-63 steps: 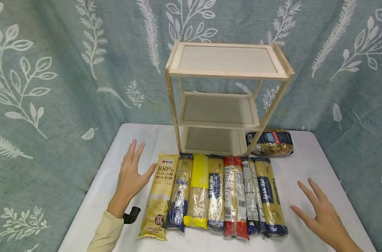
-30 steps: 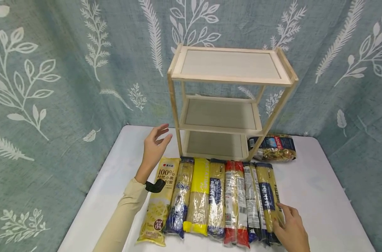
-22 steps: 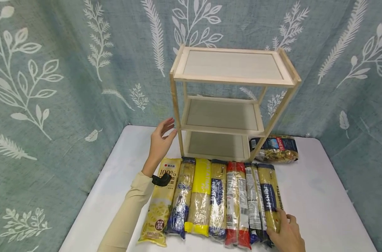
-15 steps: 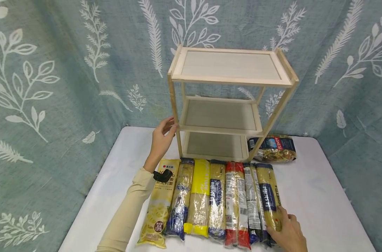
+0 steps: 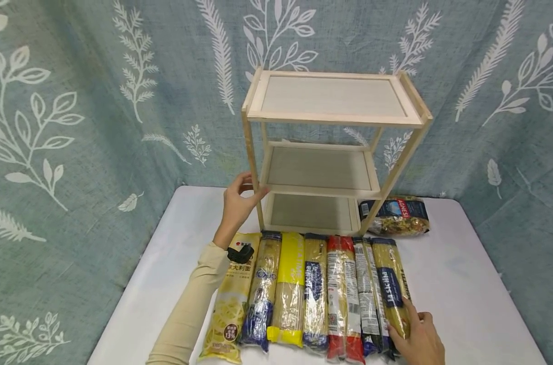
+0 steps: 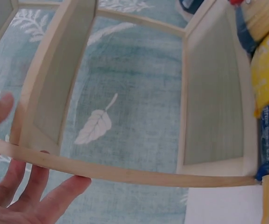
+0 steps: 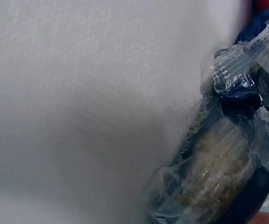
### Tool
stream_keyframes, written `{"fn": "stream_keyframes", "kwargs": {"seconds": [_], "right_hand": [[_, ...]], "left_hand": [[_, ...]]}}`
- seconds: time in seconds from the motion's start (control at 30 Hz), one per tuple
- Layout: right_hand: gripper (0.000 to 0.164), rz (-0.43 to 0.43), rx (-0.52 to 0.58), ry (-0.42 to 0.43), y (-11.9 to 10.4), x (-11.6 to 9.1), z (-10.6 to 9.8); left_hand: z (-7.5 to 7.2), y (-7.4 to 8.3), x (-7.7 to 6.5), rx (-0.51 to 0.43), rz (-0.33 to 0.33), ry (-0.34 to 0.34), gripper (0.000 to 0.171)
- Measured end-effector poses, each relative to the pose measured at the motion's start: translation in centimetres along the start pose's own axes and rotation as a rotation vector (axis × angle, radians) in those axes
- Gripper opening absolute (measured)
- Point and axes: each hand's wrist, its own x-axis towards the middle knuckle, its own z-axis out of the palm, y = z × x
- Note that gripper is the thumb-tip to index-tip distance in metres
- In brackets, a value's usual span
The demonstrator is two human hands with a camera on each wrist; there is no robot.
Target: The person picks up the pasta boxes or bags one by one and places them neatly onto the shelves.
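My left hand (image 5: 240,203) holds the front left post of a three-tier wooden shelf (image 5: 335,96) at the height of its middle tier. In the left wrist view, the thumb lies on one side of that post (image 6: 125,175) and the fingers (image 6: 62,198) on the other. My right hand (image 5: 419,337) grips the lower half of a pack of spaghetti (image 5: 390,289), the rightmost in a row of pasta packs. Its lower end is hidden by the hand in the head view. In the right wrist view, the clear wrapper end of the pack (image 7: 214,168) shows close up.
To the left in the row lie a cream pack (image 5: 230,304), a yellow pack (image 5: 291,284), a red-ended pack (image 5: 342,299) and several others, just before the shelf. A bag of short pasta (image 5: 399,215) lies behind its right post. Patterned curtains (image 5: 75,126) enclose the white table (image 5: 468,284).
My left hand has moved right and taken hold of the shelf post. My right hand has come in from the right onto the rightmost spaghetti pack and gripped it.
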Motion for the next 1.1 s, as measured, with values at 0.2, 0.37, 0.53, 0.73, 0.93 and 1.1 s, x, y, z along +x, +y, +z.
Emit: {"fn": "stream_keyframes", "kwargs": {"seconds": [0.2, 0.37, 0.53, 0.73, 0.93, 1.1], "right_hand": [[0.070, -0.072, 0.051, 0.019, 0.0, 0.2, -0.2], [0.063, -0.129, 0.128, 0.039, 0.3, 0.0, -0.2], [0.055, -0.191, 0.200, 0.173, 0.9, -0.3, 0.0], [0.049, -0.170, 0.213, 0.236, 0.8, -0.9, -1.2], [0.046, -0.176, 0.217, 0.347, 0.4, -1.6, -3.1], [0.047, -0.177, 0.230, 0.391, -0.2, -1.9, -5.6]], "left_hand": [[0.6, -2.6, 0.6, 0.030, 0.014, 0.037, 0.050], [0.6, -3.1, 0.6, 0.023, 0.039, 0.053, 0.049], [0.8, -3.0, 0.6, 0.017, 0.063, 0.052, 0.052], [0.7, -0.3, 0.1, -0.001, 0.050, 0.017, 0.047], [0.5, 0.9, -0.1, -0.001, 0.007, -0.001, 0.045], [0.4, 1.0, -0.2, -0.004, -0.010, -0.002, 0.046]]}}
